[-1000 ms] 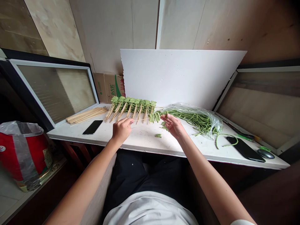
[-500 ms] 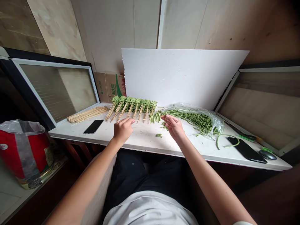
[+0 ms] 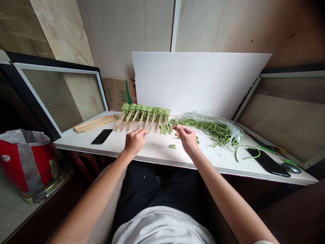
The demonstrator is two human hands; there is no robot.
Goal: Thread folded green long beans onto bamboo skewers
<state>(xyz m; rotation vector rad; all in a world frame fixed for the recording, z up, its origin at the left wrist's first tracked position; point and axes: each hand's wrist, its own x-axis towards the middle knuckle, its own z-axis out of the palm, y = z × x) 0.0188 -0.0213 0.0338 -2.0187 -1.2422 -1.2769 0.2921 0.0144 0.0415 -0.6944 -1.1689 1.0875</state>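
Left hand, fingers pinching a bamboo skewer, right hand, fingers narrow beside its cut yardlong beans, clear plastic bag of whole beans, cardboard box with green print, lettering unreadable

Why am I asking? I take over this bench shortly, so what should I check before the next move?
1. Grip of the left hand on the bamboo skewer: cannot tell, the skewer is too thin to see clearly.
2. Grip of the right hand: cannot tell, its fingers are at the skewer's far end.
3. Folded long beans on that skewer: ok, bunched together.
4. Bagged long beans: ok, plenty within reach.
5. Spare skewers: ok, a bundle lies on the white tabletop.
6. Loose bean pieces: not ok, scattered on the tabletop near the right hand.
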